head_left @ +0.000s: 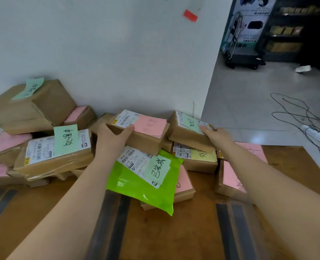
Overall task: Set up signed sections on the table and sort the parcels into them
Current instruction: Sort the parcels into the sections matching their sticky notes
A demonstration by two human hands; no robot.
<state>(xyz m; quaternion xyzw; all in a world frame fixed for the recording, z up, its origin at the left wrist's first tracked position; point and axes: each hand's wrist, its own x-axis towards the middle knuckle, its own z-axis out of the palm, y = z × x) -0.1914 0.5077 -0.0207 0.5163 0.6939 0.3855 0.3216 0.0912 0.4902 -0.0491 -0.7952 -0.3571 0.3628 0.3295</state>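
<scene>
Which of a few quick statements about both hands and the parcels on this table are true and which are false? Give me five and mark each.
1. The left hand holds a brown box with a pink note. True.
2. The right hand hangs free, away from every parcel. False: it holds a brown box with a green note.
3. The green plastic mailer lies partly on a brown box. True.
4. Every note on the parcels is pink. False: some are green and one is yellow.
5. The dark tape strips run across the wall. False: they lie on the wooden table.
</scene>
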